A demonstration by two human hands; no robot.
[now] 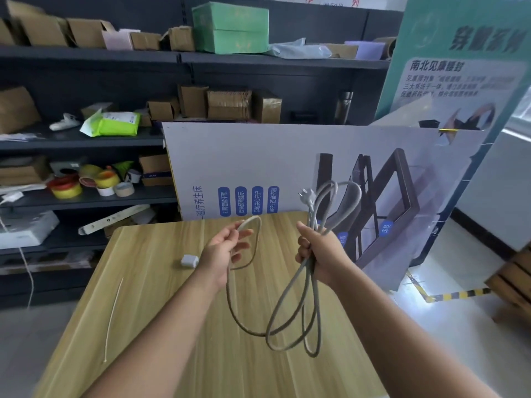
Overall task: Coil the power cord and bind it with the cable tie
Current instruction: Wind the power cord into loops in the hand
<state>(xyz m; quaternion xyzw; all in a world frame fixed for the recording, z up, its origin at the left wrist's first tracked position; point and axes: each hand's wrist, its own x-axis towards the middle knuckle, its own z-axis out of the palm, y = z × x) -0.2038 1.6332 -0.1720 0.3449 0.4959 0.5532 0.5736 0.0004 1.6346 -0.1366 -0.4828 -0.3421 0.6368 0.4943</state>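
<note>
while the right hand point(319, 255) grips several gathered loops of the long grey rubber power cord point(290, 311) above the pale wooden table point(161, 326), the coiling looks more than half done, by my reckoning. its white plug point(307, 195) sticks up past the fist, on the far side of the table. the left hand point(227, 248) pinches one more loop between loosely curled fingers, not yet laid in with the rest. binding has not begun: the thin white cable tie point(113, 314) lies straight on the table's left side, untouched, well apart from both hands. a small white block point(190, 261) sits on the table just beside the left wrist; i cannot tell whether it joins the cord. nothing blocks the reach to the tie, though both hands are full. a printed board point(258, 168) leans behind the table's far edge.
</note>
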